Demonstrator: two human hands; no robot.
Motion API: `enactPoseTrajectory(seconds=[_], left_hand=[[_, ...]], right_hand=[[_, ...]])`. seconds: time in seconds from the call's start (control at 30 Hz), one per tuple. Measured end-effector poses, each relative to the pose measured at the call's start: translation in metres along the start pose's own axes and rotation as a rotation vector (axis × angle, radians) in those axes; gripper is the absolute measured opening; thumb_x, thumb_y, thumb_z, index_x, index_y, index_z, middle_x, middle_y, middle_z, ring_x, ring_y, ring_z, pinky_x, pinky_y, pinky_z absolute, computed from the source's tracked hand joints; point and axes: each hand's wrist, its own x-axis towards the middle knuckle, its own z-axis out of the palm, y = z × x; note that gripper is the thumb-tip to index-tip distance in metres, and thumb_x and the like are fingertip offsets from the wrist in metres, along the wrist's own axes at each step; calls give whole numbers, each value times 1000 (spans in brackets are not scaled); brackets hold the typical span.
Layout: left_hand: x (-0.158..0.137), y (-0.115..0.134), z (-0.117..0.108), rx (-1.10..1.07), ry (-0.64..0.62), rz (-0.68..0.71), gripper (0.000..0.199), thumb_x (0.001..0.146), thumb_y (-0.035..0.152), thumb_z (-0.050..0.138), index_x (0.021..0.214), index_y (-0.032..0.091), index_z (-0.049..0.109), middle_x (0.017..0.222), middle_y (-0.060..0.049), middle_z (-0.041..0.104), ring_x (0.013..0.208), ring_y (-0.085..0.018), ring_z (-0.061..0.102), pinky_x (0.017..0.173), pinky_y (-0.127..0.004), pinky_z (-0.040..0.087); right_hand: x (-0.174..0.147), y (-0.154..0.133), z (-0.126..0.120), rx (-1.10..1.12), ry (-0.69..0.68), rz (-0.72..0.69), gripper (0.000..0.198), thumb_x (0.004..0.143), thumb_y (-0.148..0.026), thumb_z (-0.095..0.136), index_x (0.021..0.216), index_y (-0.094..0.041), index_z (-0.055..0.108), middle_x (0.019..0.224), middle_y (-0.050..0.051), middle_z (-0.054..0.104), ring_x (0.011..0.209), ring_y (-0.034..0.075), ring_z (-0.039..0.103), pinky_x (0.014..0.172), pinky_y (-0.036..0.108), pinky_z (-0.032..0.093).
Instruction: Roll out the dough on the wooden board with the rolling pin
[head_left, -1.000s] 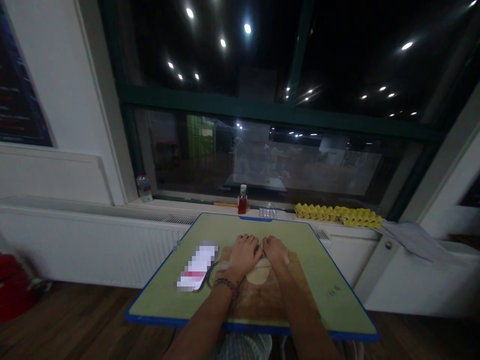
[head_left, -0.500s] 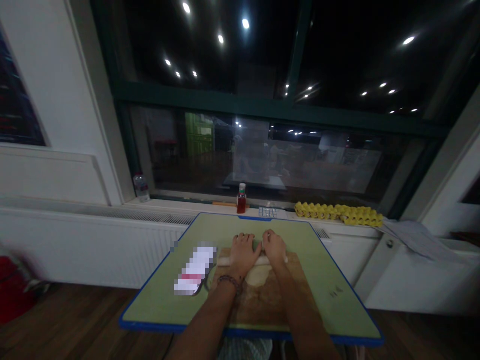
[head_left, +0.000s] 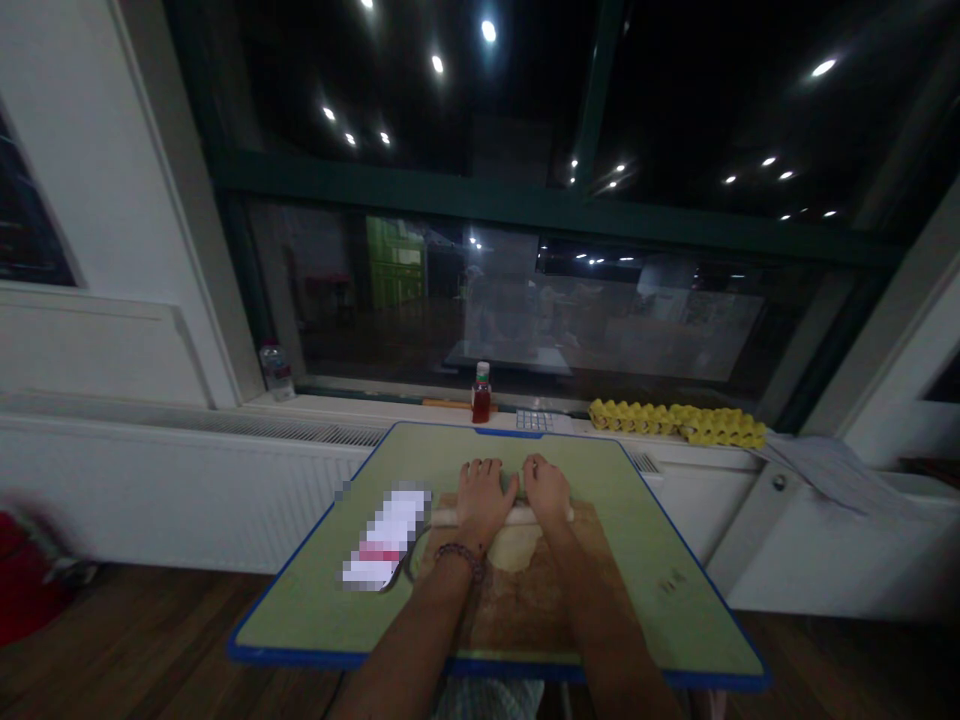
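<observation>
A pale rolling pin (head_left: 517, 516) lies crosswise near the far edge of a wooden board (head_left: 525, 610). My left hand (head_left: 484, 495) rests palm down on the pin's left part, its fingers stretched forward and slightly apart. Over the right part, my right hand (head_left: 546, 490) lies with its fingers curled down around the pin. Just on the near side of the pin, a flat, pale, roundish sheet of dough (head_left: 514, 550) shows between my forearms. The pin's middle is partly hidden by my hands.
The board lies on a green table (head_left: 315, 610) with a blue edge. Left of it is a blurred-out phone-like item (head_left: 386, 540). On the windowsill stand a red-brown bottle (head_left: 481, 395), a clear bottle (head_left: 277, 372) and yellow egg cartons (head_left: 675, 422). A radiator (head_left: 187, 490) runs below.
The view has shifted slightly. Both hands stay on the rolling pin, which sits a little farther from the dough's near edge, and more of the dough shows.
</observation>
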Motion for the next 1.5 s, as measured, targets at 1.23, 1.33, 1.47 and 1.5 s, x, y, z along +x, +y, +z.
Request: enactPoseTrajectory(seconds=[1.23, 1.33, 1.47, 1.5], left_hand=[[22, -5, 3, -11, -19, -28, 36, 95, 39, 37, 108, 16, 63, 110, -11, 68, 107, -27, 55, 97, -43, 35], [24, -6, 5, -11, -20, -39, 35, 96, 39, 38, 106, 17, 63, 109, -11, 68, 106, -27, 56, 96, -43, 36], [26, -7, 7, -5, -20, -36, 35, 96, 39, 37, 106, 17, 63, 109, -10, 68, 106, -27, 56, 96, -42, 36], [27, -7, 7, -6, -18, -35, 35, 96, 39, 37, 106, 17, 63, 109, -10, 69, 106, -27, 56, 96, -42, 36]], right_hand=[[3, -2, 2, -8, -20, -22, 36, 100, -32, 33, 104, -21, 67, 92, 9, 74, 82, 16, 69, 71, 23, 42], [5, -2, 3, -17, -14, -20, 37, 99, -33, 33, 104, -22, 68, 91, 8, 74, 82, 17, 69, 71, 24, 43], [6, -3, 4, -23, -18, -19, 38, 100, -33, 32, 103, -22, 68, 92, 8, 74, 83, 17, 69, 71, 24, 43], [6, -3, 4, -23, -21, -19, 38, 100, -33, 32, 103, -21, 68, 92, 9, 74, 83, 17, 69, 71, 24, 43]])
